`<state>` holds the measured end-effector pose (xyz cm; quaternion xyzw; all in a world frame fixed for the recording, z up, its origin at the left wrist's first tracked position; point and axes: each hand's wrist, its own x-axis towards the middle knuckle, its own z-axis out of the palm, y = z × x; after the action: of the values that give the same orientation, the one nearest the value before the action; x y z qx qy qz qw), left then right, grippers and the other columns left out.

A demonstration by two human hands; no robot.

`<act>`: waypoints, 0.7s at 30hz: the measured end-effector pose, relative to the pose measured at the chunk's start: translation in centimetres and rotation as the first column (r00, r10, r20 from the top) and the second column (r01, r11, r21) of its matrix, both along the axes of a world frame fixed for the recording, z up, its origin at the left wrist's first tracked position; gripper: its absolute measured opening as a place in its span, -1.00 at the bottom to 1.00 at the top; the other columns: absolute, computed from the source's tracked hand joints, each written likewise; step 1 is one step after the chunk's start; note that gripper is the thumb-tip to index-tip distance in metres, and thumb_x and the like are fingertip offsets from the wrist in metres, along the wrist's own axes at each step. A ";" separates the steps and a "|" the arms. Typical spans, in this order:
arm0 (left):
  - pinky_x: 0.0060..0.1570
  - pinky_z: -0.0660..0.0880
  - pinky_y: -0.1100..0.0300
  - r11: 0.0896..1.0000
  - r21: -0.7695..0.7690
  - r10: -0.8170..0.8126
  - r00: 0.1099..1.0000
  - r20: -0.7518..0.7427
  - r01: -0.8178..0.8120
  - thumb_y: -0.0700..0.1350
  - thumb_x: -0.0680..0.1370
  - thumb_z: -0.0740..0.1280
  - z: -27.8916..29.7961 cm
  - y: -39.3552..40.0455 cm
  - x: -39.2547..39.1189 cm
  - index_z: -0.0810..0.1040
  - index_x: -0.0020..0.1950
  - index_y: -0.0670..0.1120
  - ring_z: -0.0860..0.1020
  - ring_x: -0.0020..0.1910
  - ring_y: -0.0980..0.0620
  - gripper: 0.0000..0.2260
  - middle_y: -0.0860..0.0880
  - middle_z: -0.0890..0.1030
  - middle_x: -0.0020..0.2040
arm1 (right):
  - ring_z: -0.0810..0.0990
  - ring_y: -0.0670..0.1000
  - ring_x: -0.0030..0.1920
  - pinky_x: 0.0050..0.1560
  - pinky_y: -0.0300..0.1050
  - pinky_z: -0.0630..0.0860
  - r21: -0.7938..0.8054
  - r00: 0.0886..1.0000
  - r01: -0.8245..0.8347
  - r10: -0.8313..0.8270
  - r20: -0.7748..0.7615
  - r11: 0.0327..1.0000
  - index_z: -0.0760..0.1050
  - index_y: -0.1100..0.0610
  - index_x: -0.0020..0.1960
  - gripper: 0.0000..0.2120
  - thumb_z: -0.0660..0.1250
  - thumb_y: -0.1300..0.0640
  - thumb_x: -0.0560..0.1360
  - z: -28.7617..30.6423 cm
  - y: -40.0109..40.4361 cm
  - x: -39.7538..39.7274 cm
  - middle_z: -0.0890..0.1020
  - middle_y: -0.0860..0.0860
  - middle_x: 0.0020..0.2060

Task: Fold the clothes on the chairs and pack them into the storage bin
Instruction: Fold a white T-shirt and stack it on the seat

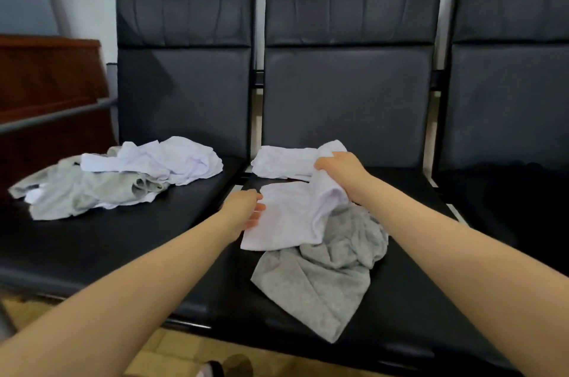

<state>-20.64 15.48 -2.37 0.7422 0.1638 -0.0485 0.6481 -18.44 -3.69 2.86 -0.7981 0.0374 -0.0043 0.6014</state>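
A white garment point(289, 216) lies on the middle black chair seat point(400, 299), partly over a crumpled grey garment point(326, 281). My right hand point(341, 172) grips the white garment's far bunched part, lifted off the seat. My left hand point(246, 210) holds its left edge, with the fingers reaching under the cloth. Behind them lies another white piece point(283, 162), flat on the same seat. On the left chair seat point(123, 238) sits a heap of white clothes point(163, 161) on top of grey clothes point(77, 192). No storage bin is in view.
Three black padded chairs stand in a row against a pale wall; the right chair point(508, 192) holds something dark and hard to make out. A brown wooden cabinet point(46, 84) and a grey metal armrest bar point(55, 115) are at the left. Tan floor shows below.
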 end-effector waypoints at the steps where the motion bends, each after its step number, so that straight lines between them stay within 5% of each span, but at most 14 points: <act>1: -0.23 0.41 0.19 0.999 -0.039 0.017 1.000 0.008 -0.016 -0.04 0.65 0.08 0.0 0.2 0.2 0.47 0.17 -0.15 0.43 -0.27 0.01 -0.73 -0.12 0.56 -0.04 | 0.54 -0.01 -0.12 -0.21 -0.18 0.46 -0.049 0.999 -0.050 0.049 -0.018 0.998 0.44 0.13 0.01 -0.87 0.31 0.11 0.51 -0.2 1.2 0.3 0.51 0.01 -0.14; 4: -0.10 0.51 0.10 0.987 -0.153 0.042 0.999 -0.004 -0.042 0.11 0.65 0.06 -0.3 0.3 0.9 0.49 0.12 -0.17 0.55 -0.12 -0.07 -0.61 -0.16 0.60 0.04 | 0.62 0.08 -0.04 0.03 -0.06 0.57 0.033 0.949 -0.233 0.235 -0.209 0.972 0.47 0.14 0.01 -0.71 0.30 -0.10 0.51 -0.8 3.8 0.4 0.62 0.11 -0.04; 6: 0.10 0.53 0.01 0.983 -0.183 0.034 0.999 -0.006 -0.035 0.11 0.61 0.15 -0.7 0.5 1.4 0.53 0.18 -0.20 0.59 0.06 -0.14 -0.59 -0.18 0.61 0.12 | 0.65 0.09 -0.18 -0.12 -0.11 0.58 0.225 0.897 -0.303 0.357 -0.259 0.926 0.41 0.20 0.10 -0.64 0.22 -0.11 0.58 -1.0 4.4 0.4 0.62 0.14 -0.12; 8: 0.22 0.47 0.00 0.988 -0.152 0.017 1.000 0.004 -0.016 -0.05 0.59 0.26 -1.0 0.5 1.7 0.52 0.22 -0.25 0.56 0.14 -0.15 -0.67 -0.18 0.59 0.17 | 0.63 0.05 -0.31 -0.26 -0.15 0.50 0.246 0.937 -0.242 0.292 -0.194 0.939 0.44 0.22 0.12 -0.70 0.18 -0.02 0.61 -1.3 4.5 0.7 0.60 0.10 -0.22; 11: 0.07 0.46 0.09 0.980 0.197 -0.033 0.999 0.033 0.026 -0.15 0.57 0.28 -1.5 0.4 2.3 0.54 0.00 -0.24 0.52 0.03 -0.12 -0.84 -0.15 0.56 0.03 | 0.50 0.00 -0.37 -0.40 -0.19 0.32 0.152 0.995 0.013 0.002 -0.102 0.988 0.49 0.20 -0.07 -0.85 0.19 0.15 0.56 -2.0 4.1 1.7 0.55 0.04 -0.28; 13: -0.19 0.34 0.15 0.857 0.514 -0.094 0.993 0.077 0.041 -0.13 0.57 0.21 -1.5 0.3 2.4 0.40 -0.26 -0.13 0.44 -0.15 -0.07 -0.79 -0.07 0.47 -0.20 | 0.46 0.05 -0.29 -0.35 -0.16 0.34 0.036 0.990 0.114 -0.111 -0.083 0.993 0.43 0.17 -0.18 -0.88 0.23 0.16 0.51 -2.8 3.1 2.2 0.53 0.07 -0.21; 15: -0.24 0.28 0.13 0.726 0.686 -0.135 0.987 0.090 0.037 -0.10 0.57 0.18 -1.8 0.2 2.4 0.32 -0.30 -0.11 0.40 -0.17 -0.08 -0.76 -0.05 0.42 -0.27 | 0.54 0.13 -0.12 -0.20 -0.07 0.50 -0.078 0.991 0.071 -0.080 -0.109 0.994 0.46 0.18 -0.05 -0.83 0.31 0.07 0.48 -3.7 2.2 1.9 0.54 0.11 -0.08; 18: -0.15 0.34 0.10 0.701 0.711 -0.130 0.990 0.056 0.052 -0.10 0.59 0.14 -2.3 0.0 2.3 0.45 -0.13 -0.19 0.46 -0.08 -0.14 -0.79 -0.20 0.54 -0.06 | 0.60 0.15 0.08 0.01 -0.01 0.59 -0.238 0.978 -0.096 0.048 -0.202 0.967 0.43 0.12 0.22 -0.54 0.39 -0.12 0.44 -5.2 2.1 0.7 0.57 0.10 0.10; 20: 0.03 0.38 0.07 0.738 0.673 -0.115 0.993 0.035 0.061 -0.09 0.60 0.14 -2.6 -0.2 2.2 0.48 0.02 -0.30 0.48 0.10 -0.23 -0.72 -0.27 0.53 0.10 | 0.59 0.13 0.11 0.06 0.00 0.57 -0.282 0.987 -0.125 0.090 -0.134 0.951 0.43 0.16 0.27 -0.42 0.43 -0.16 0.40 -6.4 2.5 0.4 0.58 0.09 0.16; 21: 0.02 0.38 0.07 0.747 0.663 -0.113 0.993 0.046 0.055 -0.10 0.61 0.14 -2.6 -0.3 2.1 0.48 -0.06 -0.28 0.48 0.09 -0.23 -0.74 -0.26 0.54 0.05 | 0.58 0.13 0.14 0.13 0.02 0.55 -0.258 0.991 -0.121 0.101 -0.090 0.959 0.44 0.18 0.29 -0.39 0.45 -0.14 0.37 -6.9 2.6 0.4 0.58 0.10 0.18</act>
<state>-18.54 15.17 -4.98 0.9310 0.1099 0.0141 0.3478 -18.01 -1.13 -4.01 -0.8711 0.0145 0.0547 0.4879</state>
